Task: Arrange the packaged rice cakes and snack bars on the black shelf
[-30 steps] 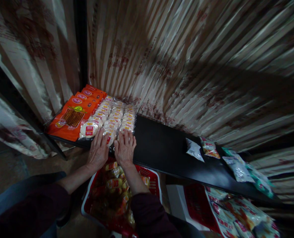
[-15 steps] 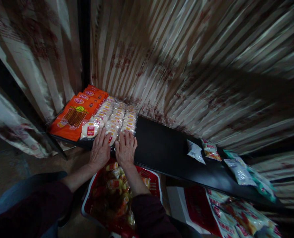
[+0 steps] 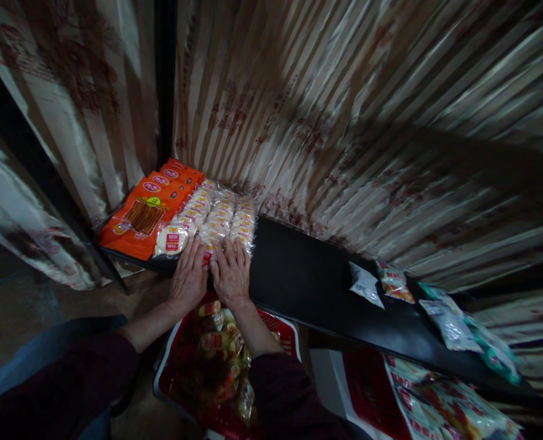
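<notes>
Rows of clear-wrapped round white rice crackers [image 3: 219, 220] overlap on a black shelf [image 3: 294, 263]. My left hand [image 3: 189, 275] rests its outstretched fingers on the front of these packets, between the left and middle rows. Beside it, my right hand [image 3: 231, 273] lies with fingers extended over the front ends of the middle and right rows. Both hands are open and touch the wrappers; the packets under the fingertips are partly hidden. Orange snack bags [image 3: 147, 214] overlap in a row just left of the crackers.
Below the shelf, a red basket with a pale rim [image 3: 294, 333] holds several wrapped snacks. A white and red box [image 3: 333, 379] with snack bags [image 3: 463, 406] stands to its right. Small bags [image 3: 365, 284] lie along the shelf's right part. Patterned curtains [image 3: 298, 110] hang behind.
The view has shifted slightly, so the shelf and its packets sit a little further right. My hands remain on the front of the cracker rows, with small finger shifts.
</notes>
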Motion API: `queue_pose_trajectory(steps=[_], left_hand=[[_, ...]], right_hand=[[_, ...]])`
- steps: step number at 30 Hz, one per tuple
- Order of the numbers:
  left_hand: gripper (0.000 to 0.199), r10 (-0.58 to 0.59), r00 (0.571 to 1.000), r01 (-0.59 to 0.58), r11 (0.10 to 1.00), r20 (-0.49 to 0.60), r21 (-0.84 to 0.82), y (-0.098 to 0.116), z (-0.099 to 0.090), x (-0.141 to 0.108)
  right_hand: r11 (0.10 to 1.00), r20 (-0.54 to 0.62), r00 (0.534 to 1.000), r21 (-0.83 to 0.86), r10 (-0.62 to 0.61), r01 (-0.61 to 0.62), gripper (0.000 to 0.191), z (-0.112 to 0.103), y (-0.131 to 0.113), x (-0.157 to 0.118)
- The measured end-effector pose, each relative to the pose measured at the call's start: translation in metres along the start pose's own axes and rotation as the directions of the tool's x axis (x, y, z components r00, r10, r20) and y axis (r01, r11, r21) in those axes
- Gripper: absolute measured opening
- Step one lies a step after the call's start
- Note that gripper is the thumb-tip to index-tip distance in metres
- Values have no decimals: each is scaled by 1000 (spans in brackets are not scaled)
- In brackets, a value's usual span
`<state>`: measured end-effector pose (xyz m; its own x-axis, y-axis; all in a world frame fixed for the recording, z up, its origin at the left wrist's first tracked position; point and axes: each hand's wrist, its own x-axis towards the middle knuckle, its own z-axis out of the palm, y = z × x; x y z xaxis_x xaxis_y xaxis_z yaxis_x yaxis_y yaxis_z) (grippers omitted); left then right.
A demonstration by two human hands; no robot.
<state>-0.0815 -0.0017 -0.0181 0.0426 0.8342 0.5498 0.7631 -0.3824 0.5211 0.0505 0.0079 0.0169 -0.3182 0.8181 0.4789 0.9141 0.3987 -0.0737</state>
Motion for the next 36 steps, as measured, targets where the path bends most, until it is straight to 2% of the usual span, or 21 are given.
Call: queue_pose_trajectory(steps=[4, 7, 11, 14, 17, 29, 36], left_hand=[[50, 27, 1000, -27, 999, 12, 21, 1, -2, -1], [51, -3, 1000, 3, 999, -6, 37, 3, -9, 0], [53, -141, 987, 149, 983, -83, 104, -3, -23, 5], [54, -272, 951, 291, 948, -145, 131, -12, -29, 8], [55, -325, 934, 345, 929, -152, 137, -18, -28, 9], [51, -127, 980, 146, 982, -150, 123, -40, -11, 12], [46, -80, 987, 99, 986, -137, 137, -31, -14, 17]], right_hand=[[1000, 25, 1000, 13, -15, 14, 45, 3, 3, 2], [1000, 29, 1000, 16, -2, 1, 45, 4, 2, 1], [1000, 27, 1000, 22, 1, -1, 45, 4, 1, 1], [1000, 19, 1000, 31, -2, 1, 45, 5, 1, 2], [999, 12, 1000, 35, -4, 4, 45, 6, 2, 1], [999, -3, 1000, 54, -1, 1, 46, 4, 2, 1], [998, 4, 1000, 55, 9, -9, 46, 3, 2, 0]])
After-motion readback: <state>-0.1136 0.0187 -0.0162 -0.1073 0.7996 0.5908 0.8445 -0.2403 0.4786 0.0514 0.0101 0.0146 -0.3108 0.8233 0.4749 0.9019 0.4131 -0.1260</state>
